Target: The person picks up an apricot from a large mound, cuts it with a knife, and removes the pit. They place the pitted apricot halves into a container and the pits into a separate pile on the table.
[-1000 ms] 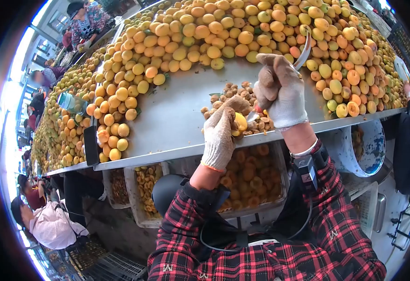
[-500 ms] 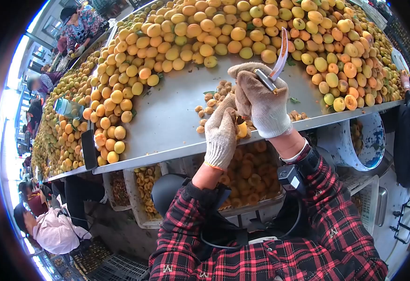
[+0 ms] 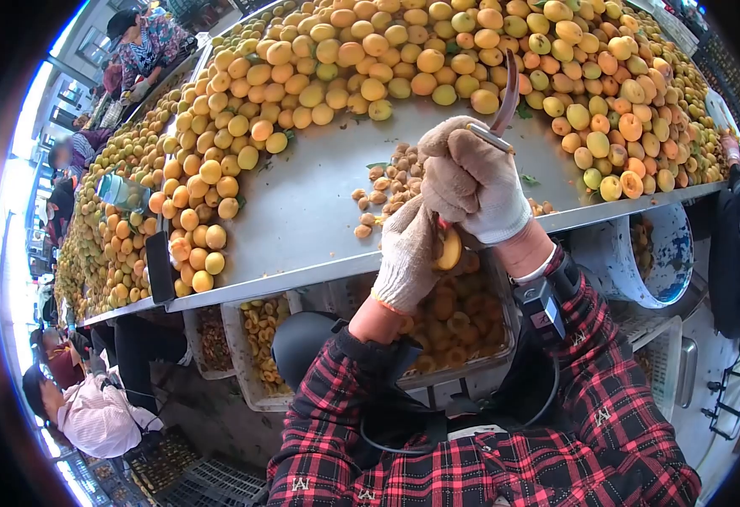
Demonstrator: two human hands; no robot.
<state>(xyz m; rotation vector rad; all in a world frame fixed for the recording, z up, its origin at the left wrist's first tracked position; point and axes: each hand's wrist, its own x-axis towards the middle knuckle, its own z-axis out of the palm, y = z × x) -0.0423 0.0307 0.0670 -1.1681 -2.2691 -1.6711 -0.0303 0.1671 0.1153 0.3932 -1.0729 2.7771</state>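
Observation:
My left hand, in a white knit glove, holds a split apricot at the near edge of the metal table. My right hand, also gloved, presses against the fruit from above and grips a curved knife whose blade points up and away. A small heap of brown pits lies on the table just left of both hands. Directly below the hands stands a crate of apricot halves.
Whole apricots are heaped along the table's far and left sides. A dark phone leans at the table's left edge. More crates and a white bucket sit under the table. Other people work at lower left and upper left.
Both hands have drawn back from the pit heap to the table's near edge. The right hand has turned the knife blade upward and now presses on the fruit, which shows its cut face.

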